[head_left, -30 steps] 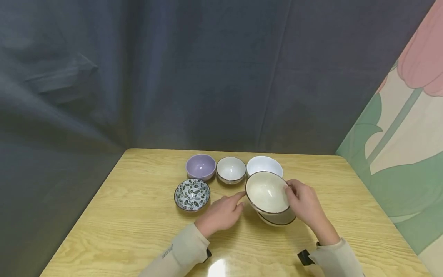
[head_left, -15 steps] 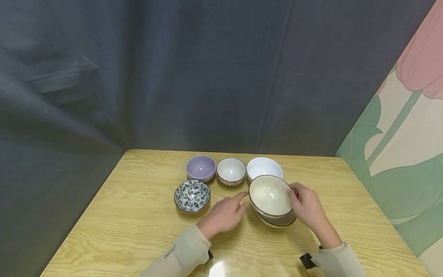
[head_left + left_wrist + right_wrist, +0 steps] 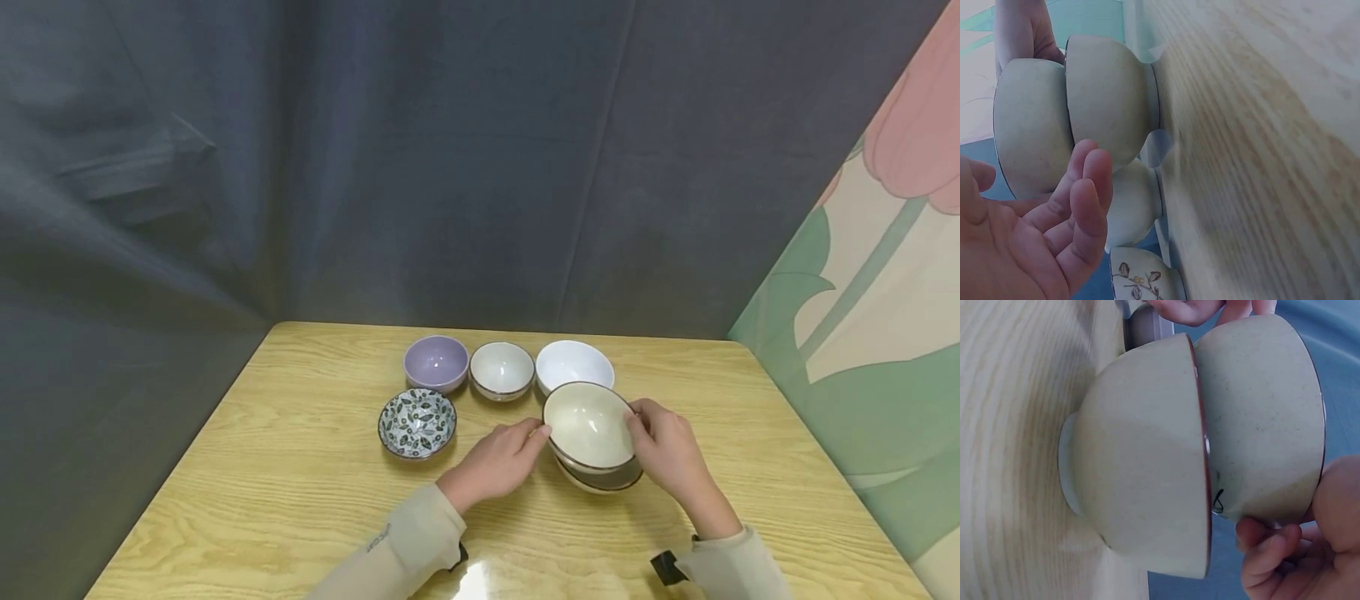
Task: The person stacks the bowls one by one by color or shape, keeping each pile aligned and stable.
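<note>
In the head view, a cream bowl with a brown rim (image 3: 587, 423) sits tilted over a second bowl of the same kind (image 3: 611, 481), which stands on the table. My right hand (image 3: 670, 446) grips the upper bowl at its right rim, thumb on the inside. At the left rim of that bowl, my left hand (image 3: 498, 461) holds on with thumb and index finger, its other fingers loosely bent beneath. From the right wrist, the upper bowl (image 3: 1260, 419) leans against the rim of the lower bowl (image 3: 1141, 456). The lower bowl's inside is mostly hidden.
Behind stand a purple bowl (image 3: 436, 364), a small white bowl with a dark rim (image 3: 502, 369) and a plain white bowl (image 3: 573, 365) in a row. A leaf-patterned bowl (image 3: 417, 423) stands at the left. A dark curtain (image 3: 465, 167) hangs behind the wooden table (image 3: 285, 467).
The upper cream bowl has shifted slightly right and toward me. My left hand has followed, and its thumb has come up to the bowl's rim. The other bowls stay put.
</note>
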Action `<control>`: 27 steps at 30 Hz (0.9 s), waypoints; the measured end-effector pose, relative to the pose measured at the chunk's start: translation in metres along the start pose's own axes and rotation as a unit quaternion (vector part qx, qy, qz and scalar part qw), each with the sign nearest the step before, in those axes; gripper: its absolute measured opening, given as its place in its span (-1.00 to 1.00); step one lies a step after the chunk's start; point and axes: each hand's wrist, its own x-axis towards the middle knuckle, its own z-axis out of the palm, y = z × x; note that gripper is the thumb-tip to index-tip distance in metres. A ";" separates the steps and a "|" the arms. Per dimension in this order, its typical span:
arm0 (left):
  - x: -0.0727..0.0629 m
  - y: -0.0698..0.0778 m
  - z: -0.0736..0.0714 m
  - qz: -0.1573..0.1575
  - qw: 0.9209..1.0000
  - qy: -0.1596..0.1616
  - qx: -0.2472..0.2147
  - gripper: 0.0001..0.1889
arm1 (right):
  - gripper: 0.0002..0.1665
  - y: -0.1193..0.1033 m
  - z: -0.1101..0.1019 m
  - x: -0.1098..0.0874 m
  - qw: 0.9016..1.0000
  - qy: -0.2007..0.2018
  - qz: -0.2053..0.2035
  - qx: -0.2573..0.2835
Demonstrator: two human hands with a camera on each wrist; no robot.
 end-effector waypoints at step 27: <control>0.009 0.007 0.012 0.017 0.998 0.018 0.055 -0.54 | -0.72 0.006 0.006 0.000 1.000 -0.003 -0.001 -0.014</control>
